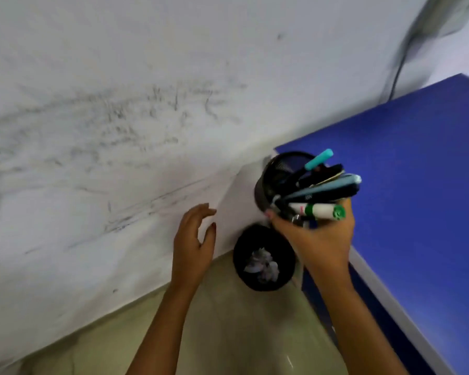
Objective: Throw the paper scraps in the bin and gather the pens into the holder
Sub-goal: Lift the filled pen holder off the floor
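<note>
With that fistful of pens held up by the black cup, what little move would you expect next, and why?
Probably the right hand lets go, dropping its pens into the black mesh holder. Their tips already point into its mouth at the blue desk corner, and crumpled paper already lies in the bin below. The left hand is open and empty.

Both forearms are bare, with dark polish on the fingernails.

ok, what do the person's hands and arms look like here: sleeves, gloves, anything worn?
Both forearms are bare to the frame edge: no sleeves, gloves, watch or bracelets visible. The left hand and right hand show no rings. Nails on the fingers look dark-painted, though blur limits certainty.
</note>
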{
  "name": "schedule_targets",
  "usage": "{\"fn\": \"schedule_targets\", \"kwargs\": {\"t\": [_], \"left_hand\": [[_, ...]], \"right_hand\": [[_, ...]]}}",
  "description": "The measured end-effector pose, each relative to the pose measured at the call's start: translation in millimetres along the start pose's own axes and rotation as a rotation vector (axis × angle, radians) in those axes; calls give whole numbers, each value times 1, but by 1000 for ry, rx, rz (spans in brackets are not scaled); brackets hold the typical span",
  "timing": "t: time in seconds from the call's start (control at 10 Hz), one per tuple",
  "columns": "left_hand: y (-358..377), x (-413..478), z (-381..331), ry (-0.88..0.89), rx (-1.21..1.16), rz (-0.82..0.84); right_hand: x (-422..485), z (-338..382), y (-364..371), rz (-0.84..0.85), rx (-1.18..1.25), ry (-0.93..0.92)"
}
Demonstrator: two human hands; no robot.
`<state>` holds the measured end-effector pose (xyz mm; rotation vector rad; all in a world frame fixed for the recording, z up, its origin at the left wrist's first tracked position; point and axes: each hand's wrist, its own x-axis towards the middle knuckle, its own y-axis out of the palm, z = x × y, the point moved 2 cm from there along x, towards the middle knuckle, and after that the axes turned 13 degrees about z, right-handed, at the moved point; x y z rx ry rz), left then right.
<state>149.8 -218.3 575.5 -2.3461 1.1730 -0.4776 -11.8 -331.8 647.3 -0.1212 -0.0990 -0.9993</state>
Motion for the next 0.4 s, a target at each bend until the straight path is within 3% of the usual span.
{"fn": "schedule_targets", "kwargs": {"t": [0.1, 0.2, 0.4], "left_hand": [[-3, 20, -64, 76, 64, 52], [-1, 22, -91, 103, 71, 82], [-2, 16, -152, 141, 58, 118]], "right_hand": [[53, 7, -41, -158, -35, 50], [77, 1, -57, -173, -137, 113], [106, 1, -79, -18, -206, 271]]}}
